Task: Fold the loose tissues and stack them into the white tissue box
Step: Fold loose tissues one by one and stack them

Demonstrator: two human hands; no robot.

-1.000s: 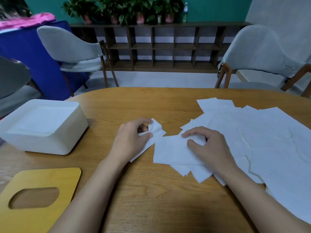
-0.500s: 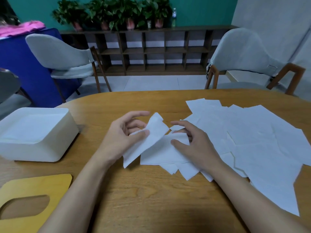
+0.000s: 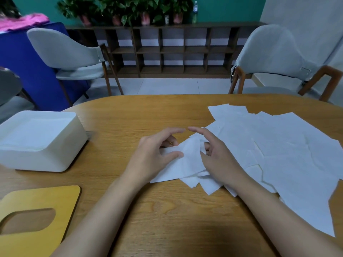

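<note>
A white tissue [image 3: 187, 160] is held between both hands over the middle of the wooden table [image 3: 167, 219]. My left hand [image 3: 152, 156] pinches its left edge between thumb and curled fingers. My right hand [image 3: 217, 156] grips its right side, index finger stretched out. Several loose white tissues [image 3: 278, 154] lie spread flat to the right, some under my right hand. The white tissue box [image 3: 42, 143] stands open at the left, apart from both hands, with white tissue lying inside.
The box's yellow wooden lid [image 3: 33, 219] with an oval slot lies at the front left corner. Grey chairs [image 3: 74, 56] stand beyond the table's far edge on both sides. A dark shelf with potted plants runs along the back wall.
Both hands have come together around one tissue and lifted it off the pile; the right hand left the flat pile and took the tissue's right side. The camera shifted slightly.
</note>
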